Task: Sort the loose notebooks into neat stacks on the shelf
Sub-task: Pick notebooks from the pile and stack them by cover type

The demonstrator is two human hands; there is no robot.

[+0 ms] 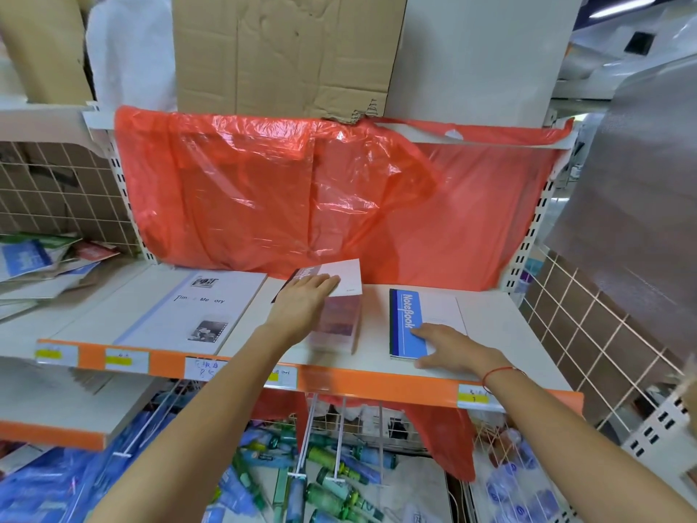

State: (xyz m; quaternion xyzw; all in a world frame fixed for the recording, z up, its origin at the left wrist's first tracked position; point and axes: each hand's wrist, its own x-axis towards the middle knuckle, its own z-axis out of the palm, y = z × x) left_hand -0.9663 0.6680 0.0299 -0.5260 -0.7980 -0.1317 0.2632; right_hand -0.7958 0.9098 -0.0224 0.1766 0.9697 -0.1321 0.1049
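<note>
On the shelf (490,334), a large notebook (192,311) lies toward the left end, reaching the front edge. A small stack (335,326) sits mid-shelf, a tilted notebook (339,277) on its rear under the left hand (305,296). Toward the right, the right hand (445,345) rests on another stack's (411,322) front corner, a plastic sheet (301,194) hanging behind.

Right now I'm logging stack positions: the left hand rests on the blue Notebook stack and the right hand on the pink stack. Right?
Swapped. In the head view the left hand lies on the pink stack, and the right hand rests on the blue Notebook stack.
</note>
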